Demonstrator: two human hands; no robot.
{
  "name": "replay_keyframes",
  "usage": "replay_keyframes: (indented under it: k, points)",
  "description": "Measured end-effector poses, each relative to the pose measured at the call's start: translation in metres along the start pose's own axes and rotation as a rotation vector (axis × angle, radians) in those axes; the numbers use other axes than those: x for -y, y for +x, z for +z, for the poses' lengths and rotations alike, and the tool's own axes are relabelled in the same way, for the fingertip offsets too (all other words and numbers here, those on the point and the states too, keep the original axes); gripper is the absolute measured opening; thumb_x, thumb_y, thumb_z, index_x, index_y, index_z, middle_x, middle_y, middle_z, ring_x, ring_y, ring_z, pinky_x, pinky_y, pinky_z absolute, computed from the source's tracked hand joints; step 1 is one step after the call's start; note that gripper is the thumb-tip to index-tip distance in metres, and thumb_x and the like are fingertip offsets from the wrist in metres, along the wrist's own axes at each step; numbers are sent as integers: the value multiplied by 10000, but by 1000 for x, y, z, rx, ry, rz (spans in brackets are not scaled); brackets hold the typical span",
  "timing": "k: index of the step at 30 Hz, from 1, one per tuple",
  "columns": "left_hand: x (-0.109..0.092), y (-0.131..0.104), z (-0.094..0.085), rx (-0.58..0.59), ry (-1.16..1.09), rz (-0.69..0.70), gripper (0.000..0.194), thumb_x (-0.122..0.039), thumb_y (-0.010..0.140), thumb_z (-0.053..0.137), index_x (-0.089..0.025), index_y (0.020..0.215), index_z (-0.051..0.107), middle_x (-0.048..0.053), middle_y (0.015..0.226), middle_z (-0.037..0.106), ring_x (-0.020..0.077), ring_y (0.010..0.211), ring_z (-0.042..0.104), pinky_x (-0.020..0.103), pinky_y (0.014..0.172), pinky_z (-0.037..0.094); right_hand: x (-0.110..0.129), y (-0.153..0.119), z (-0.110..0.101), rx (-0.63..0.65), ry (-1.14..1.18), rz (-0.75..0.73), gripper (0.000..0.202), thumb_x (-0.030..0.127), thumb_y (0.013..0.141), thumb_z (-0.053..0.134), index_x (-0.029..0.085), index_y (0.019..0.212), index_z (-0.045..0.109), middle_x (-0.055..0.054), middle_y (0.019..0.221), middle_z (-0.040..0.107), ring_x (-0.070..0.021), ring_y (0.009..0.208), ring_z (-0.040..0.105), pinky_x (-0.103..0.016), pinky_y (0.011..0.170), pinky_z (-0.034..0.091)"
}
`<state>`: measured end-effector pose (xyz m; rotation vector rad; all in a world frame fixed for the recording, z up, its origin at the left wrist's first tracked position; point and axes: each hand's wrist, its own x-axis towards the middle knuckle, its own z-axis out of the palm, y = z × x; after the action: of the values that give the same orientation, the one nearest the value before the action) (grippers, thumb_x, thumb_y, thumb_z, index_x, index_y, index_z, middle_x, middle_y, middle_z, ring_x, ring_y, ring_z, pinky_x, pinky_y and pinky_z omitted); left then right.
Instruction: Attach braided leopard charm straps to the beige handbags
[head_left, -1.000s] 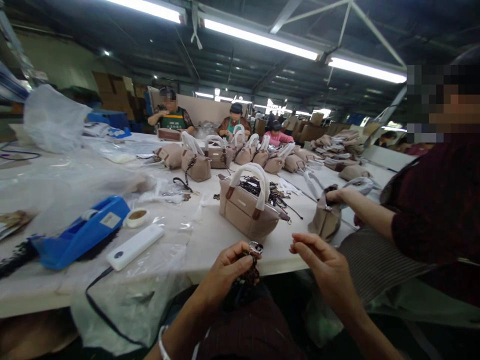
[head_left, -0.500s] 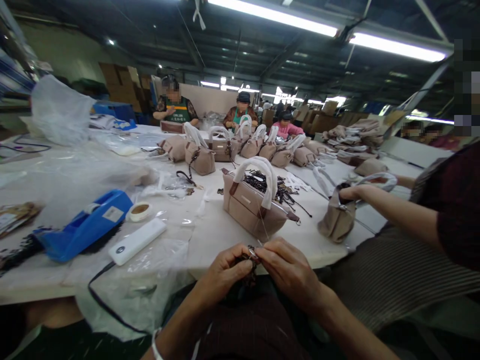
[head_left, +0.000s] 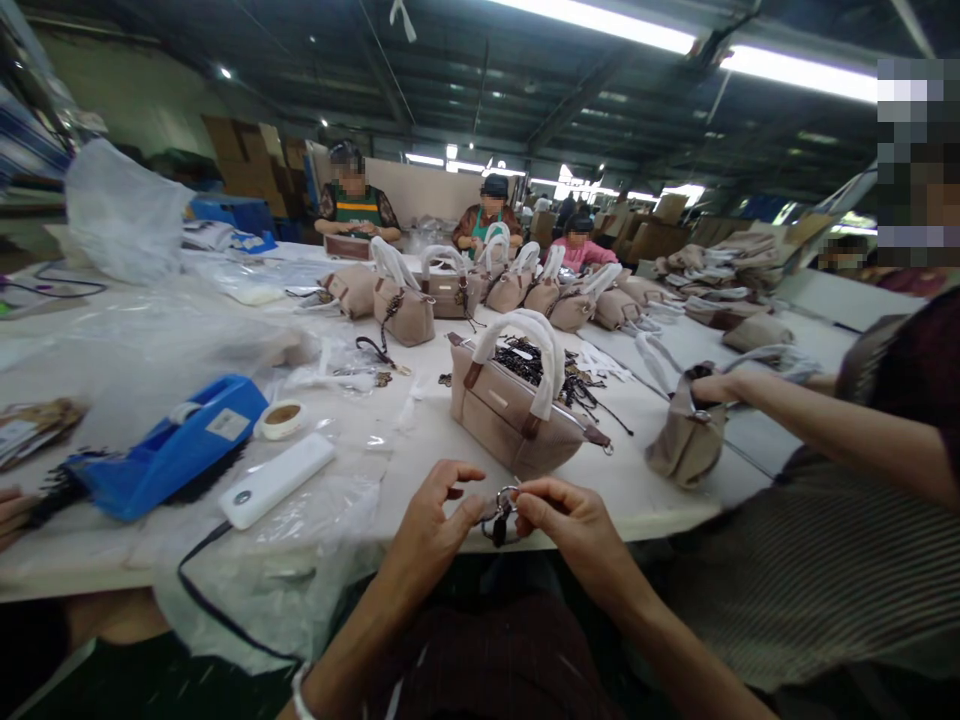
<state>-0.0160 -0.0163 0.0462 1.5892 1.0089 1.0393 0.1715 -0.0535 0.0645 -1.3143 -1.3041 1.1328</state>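
My left hand (head_left: 431, 525) and my right hand (head_left: 574, 530) meet just in front of the table edge, both pinching a small metal ring with a dark tassel charm (head_left: 501, 512) between fingertips. The left hand's upper fingers are spread apart. Right behind the hands on the white table (head_left: 420, 470) stands a beige handbag (head_left: 517, 410) with paper-wrapped white handles and a pile of dark charms inside.
A blue tape dispenser (head_left: 169, 445), a tape roll (head_left: 279, 420) and a white power bank (head_left: 276, 480) lie left, on plastic sheeting. A neighbour's hand (head_left: 716, 388) on the right holds another beige bag (head_left: 686, 440). Several bags and seated workers fill the far table.
My right hand came in from the right and joined the left on the charm. The charm now hangs lower between both hands, and the left fingers have opened out.
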Motion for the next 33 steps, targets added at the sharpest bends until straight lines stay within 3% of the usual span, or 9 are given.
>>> replay_keyframes:
  k: [4, 9, 14, 22, 27, 33]
  points:
    - [-11, -5, -4, 1, 92, 82, 182, -319, 887, 531, -221, 906, 683, 47, 962, 668, 225, 959, 592, 316, 873, 428, -4, 3, 4, 1, 157, 100, 378, 490, 732, 744, 125, 820, 709, -33, 647, 664, -147, 609, 589, -275, 628, 478]
    - [-15, -7, 0, 66, 88, -20, 210, -368, 866, 573, -191, 834, 682, 30, 825, 677, 201, 814, 602, 273, 740, 435, -2, 5, 9, 22, 211, 127, 375, 473, 707, 776, 121, 820, 717, -34, 652, 672, -130, 597, 586, -256, 620, 479]
    - [-4, -3, 8, 122, -137, -119, 310, -454, 861, 584, -159, 787, 642, 19, 732, 656, 159, 694, 562, 258, 656, 407, 2, 2, 10, 46, 228, 100, 375, 485, 715, 768, 133, 841, 734, -27, 670, 673, -128, 616, 583, -255, 624, 486]
    - [6, -1, 25, -14, -435, -181, 334, -471, 790, 675, -162, 716, 572, -12, 672, 575, 129, 649, 520, 246, 656, 415, -12, -2, 9, -34, 149, 50, 322, 439, 736, 752, 155, 889, 740, -27, 726, 688, -156, 677, 610, -275, 678, 491]
    - [12, -1, 32, 2, -314, -115, 310, -450, 810, 663, -164, 714, 590, -2, 679, 570, 141, 678, 519, 239, 651, 413, -13, 2, 10, -91, 69, -25, 359, 498, 749, 718, 145, 816, 728, -10, 651, 628, -142, 621, 554, -252, 595, 449]
    - [-2, 7, 21, 90, -158, -117, 300, -459, 810, 648, -160, 804, 640, 6, 684, 611, 144, 650, 543, 231, 597, 407, -13, 8, -2, 3, 108, 60, 387, 524, 721, 738, 140, 707, 690, 10, 570, 583, -110, 535, 494, -228, 527, 388]
